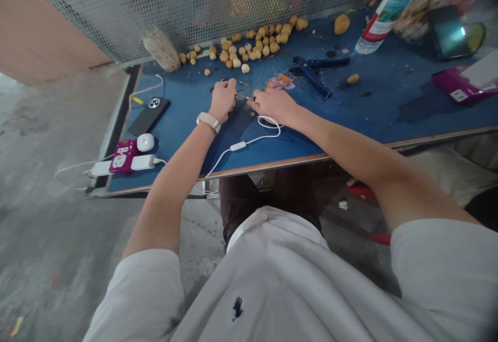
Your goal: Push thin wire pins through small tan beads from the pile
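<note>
My left hand (223,99) is curled into a loose fist on the blue table top (182,124), a pale band on its wrist. My right hand (274,104) lies just to its right with fingers pinched. A thin metal tool (246,97) runs between the two hands, and both seem to grip it. What the fingertips hold besides is too small to make out. A heap of small yellow-brown round pieces (252,43) lies beyond the hands near the mesh wall. A small pile of orange scraps (280,81) sits just past my right hand.
A white cable (238,146) with an inline switch runs under my right wrist. A dark phone (149,114), a white puck and a pink power strip (123,158) lie at the left. A blue tool (313,72), a bottle (385,12) and a pink box (462,83) sit to the right.
</note>
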The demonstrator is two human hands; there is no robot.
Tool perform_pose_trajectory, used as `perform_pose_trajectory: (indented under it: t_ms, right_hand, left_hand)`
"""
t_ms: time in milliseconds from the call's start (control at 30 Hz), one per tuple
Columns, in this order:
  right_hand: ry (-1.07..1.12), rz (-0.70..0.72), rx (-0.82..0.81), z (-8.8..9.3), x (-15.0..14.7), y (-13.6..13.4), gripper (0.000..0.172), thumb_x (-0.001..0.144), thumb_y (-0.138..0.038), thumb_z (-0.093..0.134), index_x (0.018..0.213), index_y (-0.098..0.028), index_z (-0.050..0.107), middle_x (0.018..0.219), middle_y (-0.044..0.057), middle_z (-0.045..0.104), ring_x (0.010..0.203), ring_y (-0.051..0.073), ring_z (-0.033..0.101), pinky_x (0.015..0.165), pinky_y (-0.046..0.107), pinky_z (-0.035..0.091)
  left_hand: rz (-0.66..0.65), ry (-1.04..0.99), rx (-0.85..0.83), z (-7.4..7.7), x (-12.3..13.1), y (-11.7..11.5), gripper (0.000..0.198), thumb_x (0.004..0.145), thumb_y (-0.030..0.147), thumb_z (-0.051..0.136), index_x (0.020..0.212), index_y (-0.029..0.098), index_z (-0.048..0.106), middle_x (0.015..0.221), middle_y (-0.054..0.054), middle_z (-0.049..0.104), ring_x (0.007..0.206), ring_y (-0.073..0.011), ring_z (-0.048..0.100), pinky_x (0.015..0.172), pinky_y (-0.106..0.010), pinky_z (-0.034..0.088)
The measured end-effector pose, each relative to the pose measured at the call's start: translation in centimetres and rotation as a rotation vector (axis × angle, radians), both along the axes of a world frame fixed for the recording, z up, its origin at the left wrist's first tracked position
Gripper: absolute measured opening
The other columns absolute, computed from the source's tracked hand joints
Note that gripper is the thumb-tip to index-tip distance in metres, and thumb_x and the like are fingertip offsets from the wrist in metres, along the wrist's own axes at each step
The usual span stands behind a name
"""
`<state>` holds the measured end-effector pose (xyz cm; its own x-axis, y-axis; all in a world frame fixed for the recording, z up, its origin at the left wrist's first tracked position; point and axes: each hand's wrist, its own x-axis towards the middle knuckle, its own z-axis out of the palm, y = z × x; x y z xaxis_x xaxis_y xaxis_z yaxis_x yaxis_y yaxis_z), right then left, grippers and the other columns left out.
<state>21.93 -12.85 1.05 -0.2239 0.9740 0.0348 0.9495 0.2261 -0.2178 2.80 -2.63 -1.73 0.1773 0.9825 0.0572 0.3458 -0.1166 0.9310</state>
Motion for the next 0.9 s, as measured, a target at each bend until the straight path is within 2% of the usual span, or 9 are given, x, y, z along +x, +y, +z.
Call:
perform_pose_trajectory:
  t_ms: [100,167,400,600,767,900]
  right_hand:
    - [0.014,-0.016,-0.012,0.3,-0.2,-0.2,0.068,0.138,-0.056,0.041,0.166,-0.007,0.08,0.152,0.035,0.087,0.144,0.054,0.084,0.12,0.06,0.062]
    - [0.02,-0.025,-0.028,0.6,-0.3,-0.3,0.069,0.138,-0.056,0.04,0.166,-0.006,0.08,0.153,0.036,0.087,0.145,0.055,0.084,0.121,0.061,0.062]
    - [0.063,-0.044,-0.061,1.1,-0.4,-0.4,0.083,0.136,-0.074,0.041,0.169,-0.006,0.077,0.149,0.036,0.087,0.146,0.055,0.082,0.126,0.063,0.059]
    - [0.045,-0.012,-0.023,0.1,0.1,0.4,0.082,0.137,-0.07,0.038,0.167,-0.006,0.08,0.147,0.035,0.088,0.144,0.055,0.083,0.122,0.063,0.062]
    - [0.047,0.014,-0.011,-0.4,0.3,0.7,0.081,0.137,-0.07,0.04,0.169,-0.008,0.08,0.142,0.034,0.089,0.142,0.053,0.084,0.122,0.063,0.062]
    - [0.051,-0.009,-0.015,-0.1,0.2,0.5,0.078,0.137,-0.067,0.041,0.169,-0.007,0.079,0.145,0.034,0.088,0.144,0.054,0.083,0.125,0.064,0.061]
  left_hand:
    - [0.091,-0.022,-0.014,0.1,0.2,-0.6,0.049,0.129,0.026,0.064,0.085,0.03,0.043,0.066,0.006,0.044,0.05,-0.0116,0.038,0.046,-0.023,0.023]
    - [0.062,-0.039,0.001,0.2,0.2,-0.9,0.049,0.129,0.025,0.067,0.087,0.029,0.043,0.067,0.007,0.04,0.049,-0.0105,0.037,0.047,-0.022,0.022]
    - [-0.007,-0.092,-0.039,0.5,-0.1,-1.0,0.054,0.132,0.05,0.079,0.095,0.029,0.044,0.075,0.011,0.029,0.047,-0.0061,0.034,0.05,-0.019,0.019]
    - [-0.022,-0.06,-0.113,1.3,-0.3,-1.5,0.056,0.132,0.057,0.075,0.096,0.03,0.041,0.071,0.011,0.025,0.049,-0.008,0.027,0.048,-0.023,0.015]
    - [-0.004,-0.103,-0.072,1.1,0.0,-1.4,0.065,0.128,0.08,0.078,0.097,0.03,0.048,0.07,0.012,0.026,0.046,-0.0082,0.033,0.049,-0.023,0.019]
    - [0.01,-0.114,-0.052,1.4,0.3,-1.7,0.066,0.126,0.087,0.076,0.102,0.03,0.053,0.069,0.012,0.028,0.046,-0.0088,0.034,0.048,-0.023,0.022]
